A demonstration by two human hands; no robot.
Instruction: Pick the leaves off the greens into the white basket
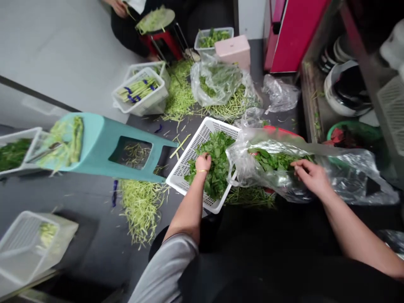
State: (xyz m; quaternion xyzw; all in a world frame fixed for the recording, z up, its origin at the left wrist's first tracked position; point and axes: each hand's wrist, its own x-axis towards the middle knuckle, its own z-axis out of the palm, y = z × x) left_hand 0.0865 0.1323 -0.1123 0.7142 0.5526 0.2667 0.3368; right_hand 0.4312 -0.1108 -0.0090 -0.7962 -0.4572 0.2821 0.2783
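Observation:
My left hand (203,162), with a thin yellow band at the wrist, is over a white slotted basket (180,180). Its fingers are curled closed just above the leafy greens (217,168) piled inside; what they hold, if anything, is hidden. To the right, a clear plastic bag (341,168) lies on its side, its mouth against the basket's edge. More leafy greens (273,160) rest in the bag's opening. My right hand (311,174) is at these greens, thumb and index finger drawn together on the leaf edge.
A turquoise stool (94,147) lies left of the basket, pale stem trimmings (140,210) beside it. Beyond are white baskets of tied stems (142,90), a greens-filled bag (217,78) and a pink box (233,50). A person's hand (119,7) shows top left. Buckets (347,88) stand right.

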